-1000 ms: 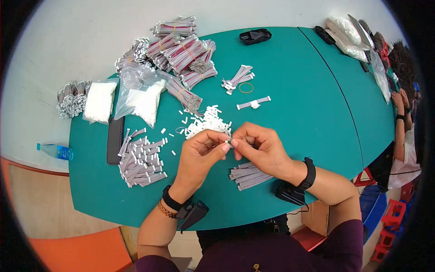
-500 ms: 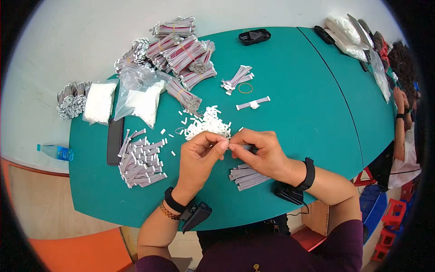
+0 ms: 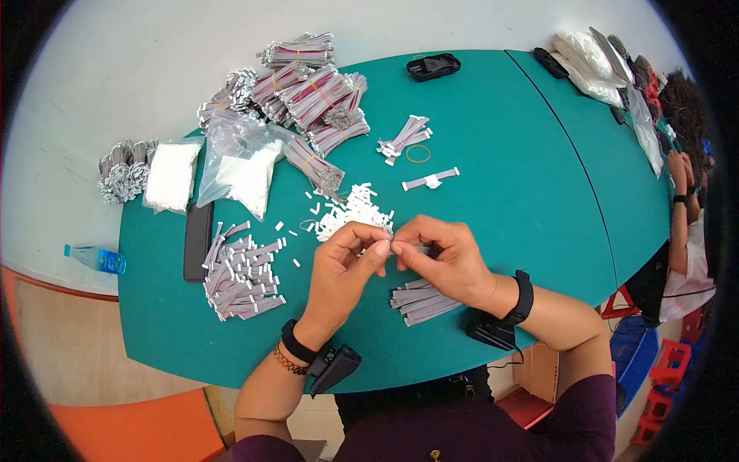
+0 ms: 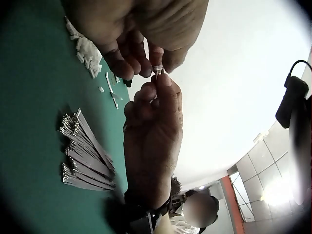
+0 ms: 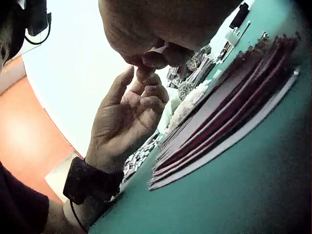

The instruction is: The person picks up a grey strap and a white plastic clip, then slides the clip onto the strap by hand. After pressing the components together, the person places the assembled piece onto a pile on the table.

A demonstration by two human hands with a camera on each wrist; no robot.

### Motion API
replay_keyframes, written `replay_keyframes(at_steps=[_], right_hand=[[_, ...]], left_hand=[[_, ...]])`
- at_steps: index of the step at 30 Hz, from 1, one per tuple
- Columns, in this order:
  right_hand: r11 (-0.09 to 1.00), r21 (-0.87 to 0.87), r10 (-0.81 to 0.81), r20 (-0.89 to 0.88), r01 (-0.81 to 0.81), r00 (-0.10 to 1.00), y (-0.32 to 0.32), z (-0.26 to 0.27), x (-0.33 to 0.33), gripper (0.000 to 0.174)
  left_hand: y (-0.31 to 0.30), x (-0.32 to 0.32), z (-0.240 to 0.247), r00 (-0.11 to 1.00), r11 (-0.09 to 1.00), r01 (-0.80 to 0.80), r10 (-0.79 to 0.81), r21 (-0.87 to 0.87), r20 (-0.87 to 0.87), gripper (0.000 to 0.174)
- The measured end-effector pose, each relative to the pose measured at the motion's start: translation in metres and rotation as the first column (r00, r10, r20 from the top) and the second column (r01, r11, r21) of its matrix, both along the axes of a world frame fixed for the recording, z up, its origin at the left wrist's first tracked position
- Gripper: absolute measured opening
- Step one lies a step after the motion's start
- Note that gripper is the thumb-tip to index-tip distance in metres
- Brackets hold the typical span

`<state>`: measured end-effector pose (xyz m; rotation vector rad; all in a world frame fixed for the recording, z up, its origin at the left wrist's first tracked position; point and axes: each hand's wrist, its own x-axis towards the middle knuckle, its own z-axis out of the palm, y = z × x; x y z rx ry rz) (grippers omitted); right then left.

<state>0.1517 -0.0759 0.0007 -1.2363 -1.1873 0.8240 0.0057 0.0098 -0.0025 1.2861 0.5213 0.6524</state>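
Observation:
My left hand (image 3: 344, 258) and right hand (image 3: 446, 258) meet fingertip to fingertip over the table, just in front of a heap of small white connector housings (image 3: 350, 215). Between thumb and finger, my left hand pinches a small white connector housing (image 4: 157, 68). Thumb and forefinger of my right hand pinch the end of a grey ribbon cable, mostly hidden by the fingers. Below my right hand lies a row of grey ribbon cables (image 3: 422, 301). To the left of my left hand is a pile of cables with white ends (image 3: 242, 273).
Bundled ribbon cables (image 3: 312, 96) and clear bags of white pieces (image 3: 171, 173) stand at the back left. A rubber band (image 3: 418, 154), a few loose cables (image 3: 404, 138) and a black pouch (image 3: 433, 67) lie farther back. Another person's arm (image 3: 679, 208) shows at far right.
Both hands stay together in nearly the same place, with only small fingertip movements at the connector housing and cable end. The head view has shifted slightly. The piles look unchanged.

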Motion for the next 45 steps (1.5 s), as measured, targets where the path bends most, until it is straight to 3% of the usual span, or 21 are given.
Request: replay_keyframes(at_steps=[5, 11, 19, 25, 45], right_hand=[[0.999, -0.032, 0.009, -0.120, -0.013, 0.993, 0.000, 0.001, 0.002, 0.006], [0.990, -0.103, 0.076, -0.194, -0.097, 0.978, -0.002, 0.006, 0.004, 0.008], [0.944, -0.151, 0.203, -0.433, -0.292, 0.878, 0.001, 0.009, 0.008, 0.011], [0.926, -0.131, 0.272, -0.416, -0.353, 0.868, 0.001, 0.008, 0.010, 0.011], [0.927, -0.185, 0.240, -0.373, -0.325, 0.896, 0.000, 0.010, 0.009, 0.010]], left_hand=[[0.001, 0.000, 0.000, 1.000, 0.995, 0.026, -0.027, -0.093, -0.001, 0.015], [0.005, -0.003, -0.005, 0.996, 0.993, 0.084, -0.086, -0.080, -0.026, 0.017], [0.007, -0.007, 0.001, 0.984, 0.914, 0.177, -0.164, -0.365, 0.066, 0.014], [0.006, -0.008, 0.004, 0.980, 0.889, 0.194, -0.190, -0.414, 0.052, 0.016], [0.004, -0.007, 0.007, 0.981, 0.905, 0.191, -0.188, -0.380, 0.046, 0.016]])
